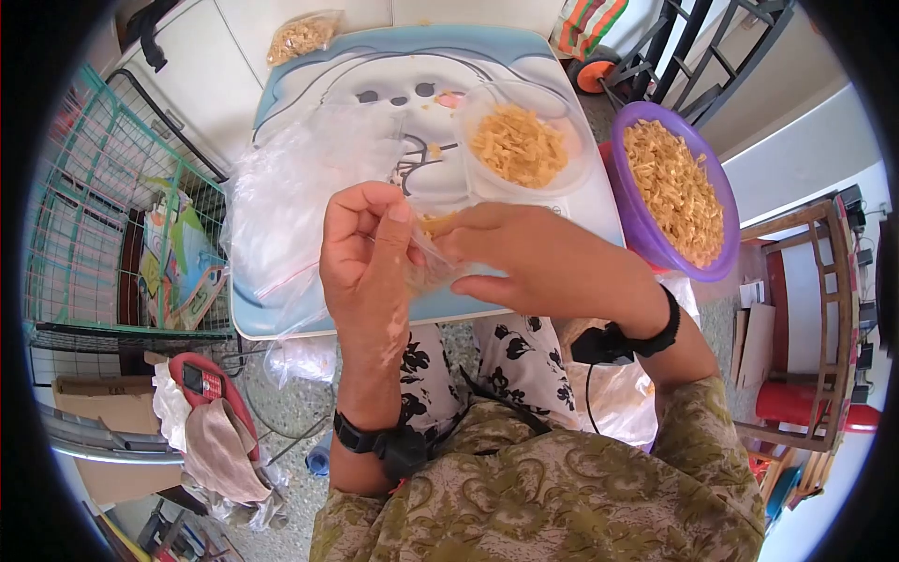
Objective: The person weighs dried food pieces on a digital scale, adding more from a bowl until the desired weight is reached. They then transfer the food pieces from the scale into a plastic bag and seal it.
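My left hand [363, 248] is closed, pinching the edge of a small clear plastic bag [433, 269] over the near side of the table. Beside it, my right hand [538, 258] has its fingers stretched at the bag's mouth, the thumb apart. Some yellow pieces show by those fingertips, which are partly hidden. Behind the right hand stands a clear round bowl [582, 176] with yellow dried strips [520, 145] in it. To the left of my left hand lies a heap of clear plastic bags [290, 201].
The low table [281, 323] has a cartoon-face top. At its right is a purple basin [723, 201] full of dried strips. A filled bag [304, 37] lies at the far left corner. A green wire cage [122, 215] stands left, a red stool [245, 417] lower left.
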Demonstrator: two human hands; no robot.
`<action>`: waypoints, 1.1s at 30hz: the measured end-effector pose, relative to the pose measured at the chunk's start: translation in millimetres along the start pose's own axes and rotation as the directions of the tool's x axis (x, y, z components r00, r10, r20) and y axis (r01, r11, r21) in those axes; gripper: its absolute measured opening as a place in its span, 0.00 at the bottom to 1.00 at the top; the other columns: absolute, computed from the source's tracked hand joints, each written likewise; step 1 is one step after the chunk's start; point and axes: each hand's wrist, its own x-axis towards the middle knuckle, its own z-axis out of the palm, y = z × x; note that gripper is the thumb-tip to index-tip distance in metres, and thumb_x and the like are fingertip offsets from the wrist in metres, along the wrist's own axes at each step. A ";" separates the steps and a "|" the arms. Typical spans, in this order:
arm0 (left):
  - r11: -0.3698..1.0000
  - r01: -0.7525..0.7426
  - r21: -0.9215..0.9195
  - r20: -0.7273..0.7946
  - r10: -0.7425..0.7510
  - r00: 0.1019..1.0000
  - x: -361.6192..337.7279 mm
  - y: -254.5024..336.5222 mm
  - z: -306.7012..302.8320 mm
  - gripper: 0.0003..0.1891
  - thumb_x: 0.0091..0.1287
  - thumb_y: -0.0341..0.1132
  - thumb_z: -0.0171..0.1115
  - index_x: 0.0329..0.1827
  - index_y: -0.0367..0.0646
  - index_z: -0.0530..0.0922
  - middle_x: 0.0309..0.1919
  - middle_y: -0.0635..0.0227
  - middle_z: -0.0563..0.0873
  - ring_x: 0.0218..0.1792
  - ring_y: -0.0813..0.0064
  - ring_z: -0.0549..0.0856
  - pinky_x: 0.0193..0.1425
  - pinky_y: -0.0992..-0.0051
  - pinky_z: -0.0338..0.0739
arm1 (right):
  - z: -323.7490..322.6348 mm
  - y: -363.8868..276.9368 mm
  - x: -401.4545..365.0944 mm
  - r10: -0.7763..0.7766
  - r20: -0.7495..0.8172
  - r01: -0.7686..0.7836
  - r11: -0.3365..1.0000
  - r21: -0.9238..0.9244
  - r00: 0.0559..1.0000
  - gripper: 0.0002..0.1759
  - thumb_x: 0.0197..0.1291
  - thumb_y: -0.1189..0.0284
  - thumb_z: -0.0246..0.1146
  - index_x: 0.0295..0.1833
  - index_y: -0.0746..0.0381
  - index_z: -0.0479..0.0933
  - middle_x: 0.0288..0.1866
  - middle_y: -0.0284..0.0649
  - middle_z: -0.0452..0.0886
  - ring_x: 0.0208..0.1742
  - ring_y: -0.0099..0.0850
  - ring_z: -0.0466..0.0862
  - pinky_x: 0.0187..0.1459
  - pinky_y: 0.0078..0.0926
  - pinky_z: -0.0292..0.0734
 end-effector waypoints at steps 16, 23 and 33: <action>1.000 -0.025 0.013 -0.016 0.025 1.000 -1.0 -1.9 4.3 0.06 0.74 0.30 0.59 0.50 0.41 0.75 0.35 0.74 0.80 0.32 0.86 0.77 0.36 0.81 0.73 | -48.0 86.8 -6.0 0.243 -0.253 -0.320 0.887 -0.332 0.936 0.34 0.52 0.71 0.68 0.67 0.63 0.71 0.66 0.51 0.73 0.63 0.46 0.76 0.64 0.36 0.72; 1.000 -0.016 0.011 -0.009 0.017 1.000 0.6 -3.8 3.9 0.06 0.74 0.30 0.59 0.50 0.41 0.75 0.35 0.74 0.80 0.33 0.86 0.77 0.36 0.82 0.72 | -35.1 112.5 11.6 0.327 -0.200 -0.383 0.815 -0.435 0.924 0.24 0.50 0.74 0.67 0.55 0.65 0.77 0.52 0.49 0.79 0.55 0.47 0.79 0.57 0.38 0.75; 1.000 -0.011 0.022 -0.014 0.011 1.000 0.0 -5.6 1.2 0.07 0.73 0.30 0.59 0.50 0.41 0.76 0.35 0.75 0.81 0.33 0.87 0.76 0.37 0.82 0.71 | -50.1 116.7 -5.8 0.163 -0.445 -0.300 0.918 -0.258 0.881 0.13 0.53 0.75 0.64 0.46 0.64 0.81 0.41 0.47 0.83 0.45 0.48 0.82 0.48 0.38 0.78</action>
